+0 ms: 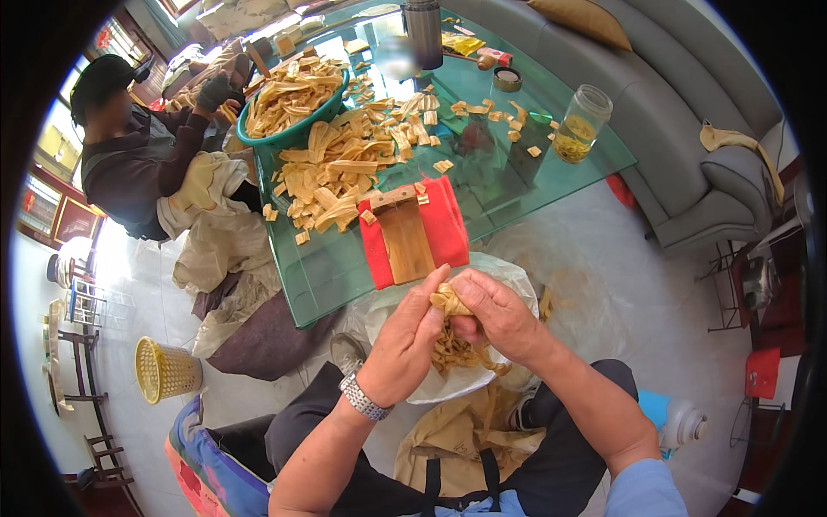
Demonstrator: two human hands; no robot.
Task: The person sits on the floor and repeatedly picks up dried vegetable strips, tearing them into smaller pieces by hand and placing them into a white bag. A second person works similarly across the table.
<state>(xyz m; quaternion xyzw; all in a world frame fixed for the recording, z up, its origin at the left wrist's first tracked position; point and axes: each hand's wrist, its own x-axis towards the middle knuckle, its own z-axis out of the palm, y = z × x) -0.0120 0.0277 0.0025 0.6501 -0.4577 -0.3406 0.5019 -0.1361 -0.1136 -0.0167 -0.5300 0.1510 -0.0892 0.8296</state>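
Note:
My left hand (402, 339), with a metal-band watch (364, 395) on its wrist, and my right hand (501, 311) meet in front of me. Between them they grip a folded bundle of pale yellow strip (450, 300), and a loose length of it hangs down below my right hand. Directly beneath is a white plastic sack (517, 279) holding more yellow strips (446, 352), partly hidden by my hands. Just beyond my fingertips a wooden board (408, 242) with a crosspiece lies on a folded red cloth (449, 213) at the table's near edge.
Flat dried strips and pieces (342, 165) are heaped on the glass table (517, 194), beside a full green basin (249, 137). A lidless glass jar (581, 124) stands right. Another person (129, 142) sits left, gloved hand raised. A yellow wastebasket (165, 369) stands on the floor.

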